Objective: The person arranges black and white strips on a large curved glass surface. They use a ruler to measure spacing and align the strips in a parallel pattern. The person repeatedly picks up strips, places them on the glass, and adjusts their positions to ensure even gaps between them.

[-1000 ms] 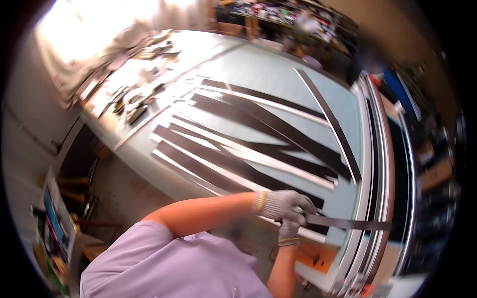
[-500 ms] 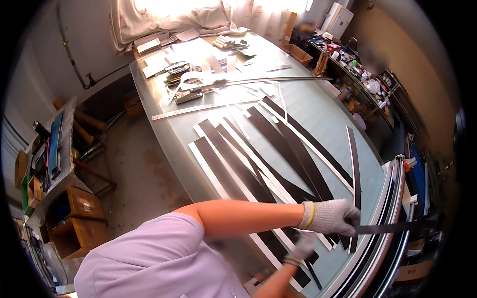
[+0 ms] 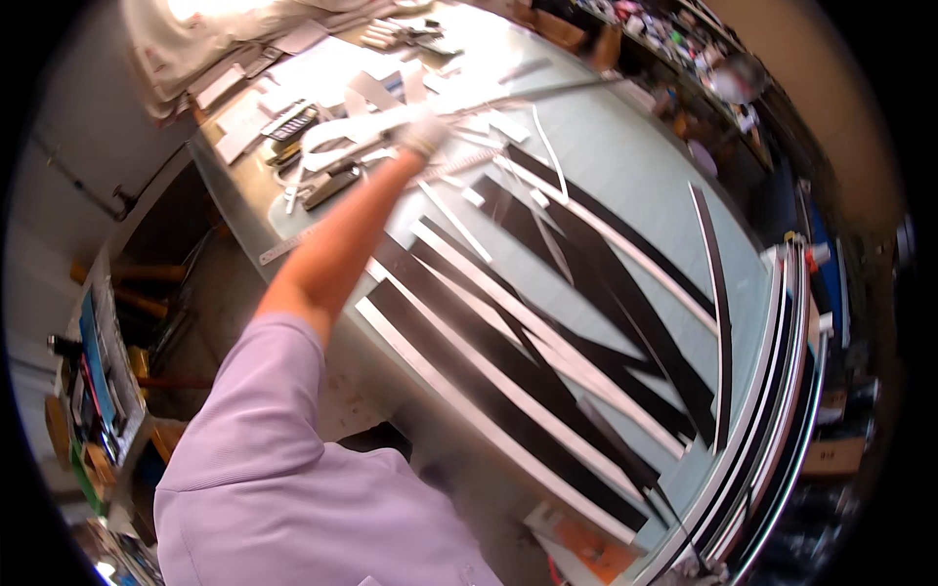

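Note:
My left hand point(image 3: 422, 134), in a pale grey knitted glove, reaches over the far part of the table. It is beside a long metal straightedge point(image 3: 547, 93) and a loop of white strip point(image 3: 332, 132). Motion smears its fingers, so I cannot tell whether it holds anything. At the lower right edge, a small grey patch point(image 3: 711, 574) may be my right glove; its fingers cannot be made out. A thin dark strip point(image 3: 676, 523) runs down to it. Several long black strips point(image 3: 508, 391) and white strips point(image 3: 469, 420) lie fanned across the glass-topped table point(image 3: 625, 176), some overlapping.
A calculator point(image 3: 289, 121) and a dark-handled tool point(image 3: 332, 186) lie at the far left of the table. Long metal profiles point(image 3: 782, 391) line its right edge. A cluttered bench point(image 3: 674, 44) stands beyond, and a side table point(image 3: 107, 361) is at the left.
My left hand has swung from the near right to the far part of the table. The dark strip it held is no longer seen in it. The view has shifted.

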Available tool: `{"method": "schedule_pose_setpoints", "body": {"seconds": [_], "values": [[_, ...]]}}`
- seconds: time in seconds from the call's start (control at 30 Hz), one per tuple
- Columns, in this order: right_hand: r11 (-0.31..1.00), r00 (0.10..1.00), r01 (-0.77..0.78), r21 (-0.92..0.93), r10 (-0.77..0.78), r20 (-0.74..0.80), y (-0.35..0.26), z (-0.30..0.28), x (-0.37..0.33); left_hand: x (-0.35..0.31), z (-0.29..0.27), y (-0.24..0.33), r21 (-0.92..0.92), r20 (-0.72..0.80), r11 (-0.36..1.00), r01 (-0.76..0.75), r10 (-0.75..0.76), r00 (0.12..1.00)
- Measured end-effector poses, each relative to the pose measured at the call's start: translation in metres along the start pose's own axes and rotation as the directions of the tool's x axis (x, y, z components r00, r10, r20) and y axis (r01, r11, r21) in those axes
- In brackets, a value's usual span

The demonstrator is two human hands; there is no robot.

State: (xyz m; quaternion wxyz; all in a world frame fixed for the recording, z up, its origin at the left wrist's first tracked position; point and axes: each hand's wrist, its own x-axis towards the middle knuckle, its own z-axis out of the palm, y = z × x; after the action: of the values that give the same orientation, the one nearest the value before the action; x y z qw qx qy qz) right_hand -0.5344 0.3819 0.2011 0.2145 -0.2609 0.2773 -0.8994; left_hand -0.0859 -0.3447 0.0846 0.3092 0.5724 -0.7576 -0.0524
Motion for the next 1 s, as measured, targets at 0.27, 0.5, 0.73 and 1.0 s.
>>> {"method": "schedule_pose_setpoints", "body": {"seconds": [0.27, 0.5, 0.73, 1.0], "values": [[0.834, 0.787, -0.489, 0.255, 0.548, -0.284, 0.108, -0.021, -0.077, -0.187, -0.012, 0.167, -0.584, 0.104, 0.734, -0.347, 0.491, 0.865], [0.812, 0.746, -0.578, -0.079, 0.486, -0.455, 0.188, 0.037, -0.111, -0.367, -0.035, 0.285, -0.695, 0.623, 0.712, -0.099, 0.665, 0.412], [0.829, 0.663, -0.54, -0.144, 0.314, -0.68, 0.105, -0.088, -0.106, -0.35, -0.038, 0.224, -0.391, 0.812, 0.911, -0.132, 0.409, 0.416], [0.748, 0.466, -0.638, -0.183, 0.185, -0.865, 0.026, -0.24, -0.118, -0.379, 0.007, 0.225, 0.148, 0.887, 0.96, -0.238, -0.022, 0.462]]}}
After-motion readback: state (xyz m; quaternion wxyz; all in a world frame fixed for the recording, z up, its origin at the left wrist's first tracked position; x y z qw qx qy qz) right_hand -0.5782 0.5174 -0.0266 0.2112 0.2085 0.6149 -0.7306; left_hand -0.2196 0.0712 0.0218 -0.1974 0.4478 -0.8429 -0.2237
